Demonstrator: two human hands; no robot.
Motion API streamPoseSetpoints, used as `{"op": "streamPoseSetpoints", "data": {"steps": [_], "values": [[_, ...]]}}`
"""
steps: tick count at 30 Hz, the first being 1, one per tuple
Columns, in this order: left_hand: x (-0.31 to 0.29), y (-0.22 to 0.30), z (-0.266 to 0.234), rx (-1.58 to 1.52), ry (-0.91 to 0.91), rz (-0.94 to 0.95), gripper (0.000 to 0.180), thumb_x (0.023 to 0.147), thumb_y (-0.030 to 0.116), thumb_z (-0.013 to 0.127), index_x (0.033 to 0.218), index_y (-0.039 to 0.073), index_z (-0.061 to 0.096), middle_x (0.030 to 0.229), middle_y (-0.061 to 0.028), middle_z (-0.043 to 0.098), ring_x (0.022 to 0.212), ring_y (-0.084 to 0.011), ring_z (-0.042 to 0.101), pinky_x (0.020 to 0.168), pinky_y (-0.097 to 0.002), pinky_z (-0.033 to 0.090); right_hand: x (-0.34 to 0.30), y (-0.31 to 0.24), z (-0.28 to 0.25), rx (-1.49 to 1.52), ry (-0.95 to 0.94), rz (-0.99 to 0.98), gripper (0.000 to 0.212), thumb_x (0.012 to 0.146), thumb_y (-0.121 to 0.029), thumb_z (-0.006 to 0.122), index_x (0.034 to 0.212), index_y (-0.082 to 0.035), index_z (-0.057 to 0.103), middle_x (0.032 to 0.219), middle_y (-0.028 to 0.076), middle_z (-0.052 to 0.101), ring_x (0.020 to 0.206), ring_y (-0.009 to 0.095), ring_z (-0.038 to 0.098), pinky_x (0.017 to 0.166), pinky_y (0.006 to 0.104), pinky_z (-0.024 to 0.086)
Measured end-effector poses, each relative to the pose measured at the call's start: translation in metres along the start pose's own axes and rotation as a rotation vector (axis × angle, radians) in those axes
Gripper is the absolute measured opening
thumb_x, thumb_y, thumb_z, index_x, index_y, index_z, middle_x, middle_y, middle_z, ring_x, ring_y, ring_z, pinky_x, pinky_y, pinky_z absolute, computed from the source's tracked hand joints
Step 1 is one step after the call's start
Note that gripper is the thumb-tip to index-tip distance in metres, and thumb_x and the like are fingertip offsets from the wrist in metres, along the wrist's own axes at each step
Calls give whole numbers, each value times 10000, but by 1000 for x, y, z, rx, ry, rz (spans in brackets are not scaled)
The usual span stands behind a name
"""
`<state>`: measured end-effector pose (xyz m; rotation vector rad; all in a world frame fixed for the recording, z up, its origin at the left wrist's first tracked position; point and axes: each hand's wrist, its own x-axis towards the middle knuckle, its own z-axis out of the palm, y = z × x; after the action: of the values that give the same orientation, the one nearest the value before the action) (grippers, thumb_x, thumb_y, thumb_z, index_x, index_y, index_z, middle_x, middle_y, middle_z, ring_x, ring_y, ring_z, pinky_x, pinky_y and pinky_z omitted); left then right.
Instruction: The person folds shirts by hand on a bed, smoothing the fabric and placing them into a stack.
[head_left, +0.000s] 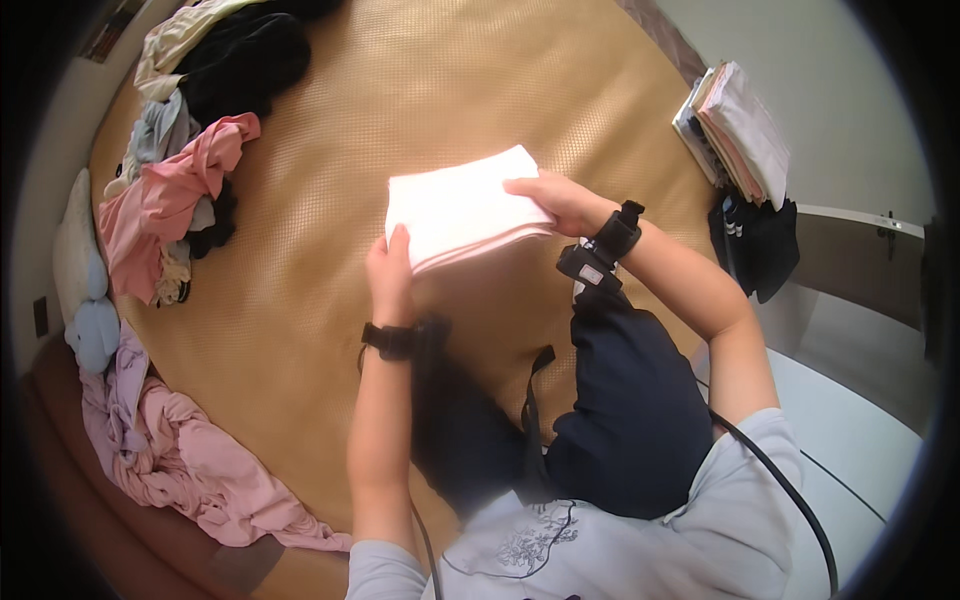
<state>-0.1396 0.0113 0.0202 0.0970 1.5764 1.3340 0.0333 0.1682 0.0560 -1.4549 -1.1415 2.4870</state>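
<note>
A folded white cloth [462, 205], neatly squared and several layers thick, is held up in front of me over the woven mat. My left hand [391, 268] grips its near left corner, the thumb on top and the other fingers hidden beneath. On the right side, my right hand [562, 202] pinches the edge, with its thumb lying across the upper face. What kind of garment or linen the cloth is cannot be made out. Both wrists carry black straps with small devices.
Tan woven mat [330, 130] spreads beneath me. Crumpled pink [165, 200] and black clothes [250, 60] lie along its left edge, with a pale pink garment [200, 460] nearer me. At right stand a stack of folded clothes [740, 130] and a black folded pile [757, 245].
</note>
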Motion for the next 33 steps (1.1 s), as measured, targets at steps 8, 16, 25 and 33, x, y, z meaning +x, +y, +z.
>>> {"op": "streamPoseSetpoints", "data": {"steps": [8,16,25,33], "values": [[-43,53,-9,-331,-4,-126,254,886,301,407,936,85,531,700,20,537,542,-56,438,433,-202,301,-16,-34,37,-159,33,19,328,838,-146,516,1049,102,471,962,122,565,820,155,571,697,258,485],[-60,70,-11,-327,-76,-57,244,881,276,408,957,74,522,766,13,552,617,-63,462,472,-200,320,-60,-59,57,-292,75,-8,368,831,-179,531,1056,107,473,974,121,567,828,154,568,689,259,475],[-47,45,2,-273,-14,7,260,879,269,428,1001,61,523,802,11,565,631,-69,477,513,-206,338,-36,-52,28,-351,35,-34,360,822,-181,518,1047,99,497,999,128,566,850,155,557,720,260,456],[-24,66,55,-122,12,50,206,879,257,442,953,87,533,759,28,555,610,-50,469,473,-192,314,-13,-73,-26,-249,17,-122,347,822,-190,513,1049,74,507,965,113,576,879,158,539,767,276,433]]}}
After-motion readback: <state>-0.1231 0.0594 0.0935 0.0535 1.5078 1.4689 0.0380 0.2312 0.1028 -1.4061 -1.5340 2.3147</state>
